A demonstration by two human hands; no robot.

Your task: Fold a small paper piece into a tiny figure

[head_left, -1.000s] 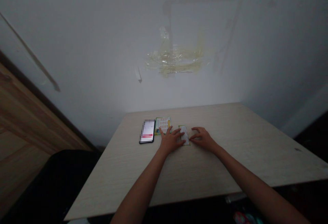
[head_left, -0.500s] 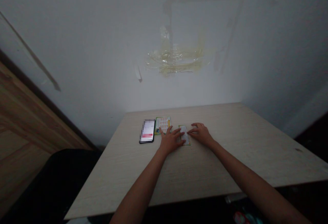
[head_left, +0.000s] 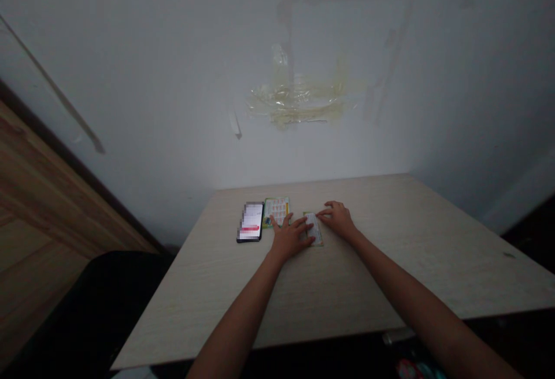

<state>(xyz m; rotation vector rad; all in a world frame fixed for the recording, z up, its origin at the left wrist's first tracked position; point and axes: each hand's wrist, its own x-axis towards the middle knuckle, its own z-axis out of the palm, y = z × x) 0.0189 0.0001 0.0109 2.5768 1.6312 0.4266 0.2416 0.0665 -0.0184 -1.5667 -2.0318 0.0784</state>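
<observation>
My left hand (head_left: 289, 239) lies open, palm down, with its fingers spread. Its right-hand fingers rest on a narrow printed card (head_left: 314, 232). The thumb and a fingertip touch the lower part of a green-edged printed card (head_left: 277, 208) with a grid of small marks. My right hand (head_left: 339, 218) is at the narrow card's upper right corner, thumb and fingertips drawn together on its edge; the exact grip is too small to see clearly. A phone (head_left: 250, 222) with a lit, partly blurred screen lies left of the green-edged card.
Everything lies on a pale wooden table (head_left: 208, 286) against a grey-white wall (head_left: 173, 78). Clear tape (head_left: 299, 104) sticks to the wall. A dark object (head_left: 125, 275) and wooden panelling (head_left: 39, 194) stand at the left. Colourful items (head_left: 416, 369) show below the table's front edge.
My right hand has moved slightly up and away along the narrow card's right edge to its upper corner. The left hand keeps its place on the cards.
</observation>
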